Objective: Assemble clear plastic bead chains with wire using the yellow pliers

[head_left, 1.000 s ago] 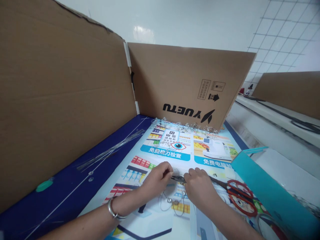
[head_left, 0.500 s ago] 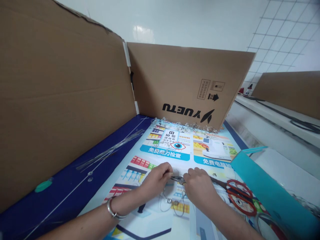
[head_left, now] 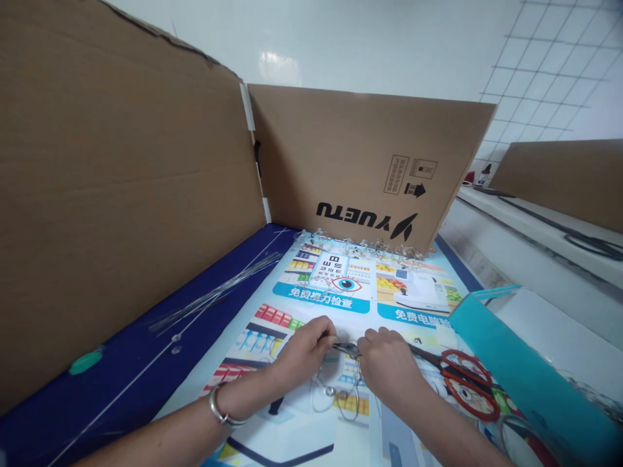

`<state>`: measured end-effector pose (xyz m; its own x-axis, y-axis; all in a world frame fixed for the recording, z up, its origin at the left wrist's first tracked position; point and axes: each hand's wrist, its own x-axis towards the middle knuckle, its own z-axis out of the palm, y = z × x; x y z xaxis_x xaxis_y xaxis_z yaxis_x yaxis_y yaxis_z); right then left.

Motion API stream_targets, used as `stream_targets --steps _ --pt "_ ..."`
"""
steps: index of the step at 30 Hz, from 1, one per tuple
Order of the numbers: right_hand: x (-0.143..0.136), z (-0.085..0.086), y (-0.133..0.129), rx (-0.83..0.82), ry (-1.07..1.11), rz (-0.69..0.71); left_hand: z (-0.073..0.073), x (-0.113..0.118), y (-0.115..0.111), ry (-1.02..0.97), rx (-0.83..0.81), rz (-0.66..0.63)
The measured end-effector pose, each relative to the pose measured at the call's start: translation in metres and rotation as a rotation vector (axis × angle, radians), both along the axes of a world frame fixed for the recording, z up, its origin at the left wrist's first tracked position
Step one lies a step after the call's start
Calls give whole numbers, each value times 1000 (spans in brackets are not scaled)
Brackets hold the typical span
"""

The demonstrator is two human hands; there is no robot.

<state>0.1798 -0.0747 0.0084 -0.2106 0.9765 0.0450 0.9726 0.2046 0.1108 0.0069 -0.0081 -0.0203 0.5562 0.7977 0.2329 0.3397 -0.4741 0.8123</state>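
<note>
My left hand (head_left: 311, 347), a bracelet on its wrist, is closed in a pinch on thin wire at the tip of a pair of pliers. My right hand (head_left: 389, 360) is wrapped round the pliers (head_left: 348, 349); their dark jaws point left and the handles are hidden in the palm. Below the jaws, thin wire loops (head_left: 357, 408) hang or lie with a small round clear bead (head_left: 329, 392) among them. Red-handled scissors (head_left: 470, 386) rest just right of my right hand, blades towards it.
Cardboard panels stand at the left (head_left: 121, 181) and back (head_left: 341, 149). Small wire pieces (head_left: 357, 250) line the back panel's foot. A teal box (head_left: 525, 370) is at right. Clear thin strips (head_left: 219, 288) and a green item (head_left: 85, 362) lie left on the dark blue surface (head_left: 146, 370).
</note>
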Motion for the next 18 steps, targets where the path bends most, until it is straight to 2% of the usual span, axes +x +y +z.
stream_targets --steps 18 --pt "-1 -2 0 14 19 5 -2 1 1 -5 17 0"
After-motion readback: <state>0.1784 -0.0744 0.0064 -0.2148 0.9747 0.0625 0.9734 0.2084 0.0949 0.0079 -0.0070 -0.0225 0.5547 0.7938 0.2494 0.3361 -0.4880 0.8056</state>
